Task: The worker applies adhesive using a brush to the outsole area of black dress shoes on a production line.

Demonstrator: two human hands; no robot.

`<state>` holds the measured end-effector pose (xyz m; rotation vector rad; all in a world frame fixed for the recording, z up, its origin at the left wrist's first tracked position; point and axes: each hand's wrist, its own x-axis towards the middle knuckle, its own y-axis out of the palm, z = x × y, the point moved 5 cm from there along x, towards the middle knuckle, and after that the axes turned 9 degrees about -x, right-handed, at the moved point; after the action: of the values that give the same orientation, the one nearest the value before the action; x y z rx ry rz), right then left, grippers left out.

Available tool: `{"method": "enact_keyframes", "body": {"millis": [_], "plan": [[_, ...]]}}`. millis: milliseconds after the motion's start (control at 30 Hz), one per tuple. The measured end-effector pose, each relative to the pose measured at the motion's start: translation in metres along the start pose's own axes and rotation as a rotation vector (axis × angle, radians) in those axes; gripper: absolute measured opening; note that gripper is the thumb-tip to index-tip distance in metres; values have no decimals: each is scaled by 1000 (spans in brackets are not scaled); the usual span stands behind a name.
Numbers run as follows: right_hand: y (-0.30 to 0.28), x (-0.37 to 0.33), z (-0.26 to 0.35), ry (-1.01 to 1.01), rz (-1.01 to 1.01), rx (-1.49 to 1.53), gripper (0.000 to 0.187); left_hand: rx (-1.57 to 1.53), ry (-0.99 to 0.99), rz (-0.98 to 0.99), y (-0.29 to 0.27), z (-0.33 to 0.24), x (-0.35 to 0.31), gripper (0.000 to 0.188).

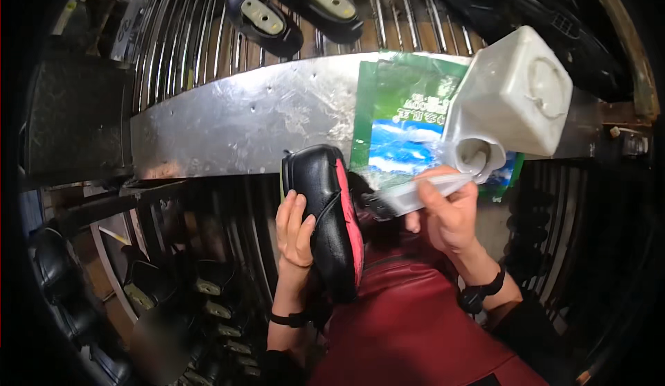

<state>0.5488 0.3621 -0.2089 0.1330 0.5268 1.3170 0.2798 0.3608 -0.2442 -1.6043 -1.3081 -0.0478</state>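
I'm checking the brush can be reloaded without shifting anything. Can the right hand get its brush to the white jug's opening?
Probably yes: the right hand is beside the white jug, whose opening faces it with nothing between.

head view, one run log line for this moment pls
left hand: holds black shoe | right hand: holds brush at shoe | white jug: on metal shelf

Scratched metal shelf [235, 119] before curved wire racks [194, 32], dim workshop all around

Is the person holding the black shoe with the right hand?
No, the left hand grips the black shoe, while the right hand holds a brush near a white plastic jug.
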Motion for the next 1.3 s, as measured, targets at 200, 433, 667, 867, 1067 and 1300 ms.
{"method": "enact_keyframes", "body": {"millis": [200,433,667,867,1067,1300], "plan": [[47,20,-11,-80,251,-278,12,28,25,-34,-8,0,-6,29],[69,99,-8,-101,39,-501,18,5,41,-64,-10,0,-5,26],[52,46,-4,-23,122,-342,16,-4,55,-107,-12,0,0,21],[37,-33,-1,-114,368,-461,14,-18,61,-121,-13,-1,7,25],[57,-99,28,-605,718,-587,17,1,43,-110,-14,-9,16,32],[41,-63,48,-223,374,-425,13,20,5,-71,-18,-23,29,40]]}}
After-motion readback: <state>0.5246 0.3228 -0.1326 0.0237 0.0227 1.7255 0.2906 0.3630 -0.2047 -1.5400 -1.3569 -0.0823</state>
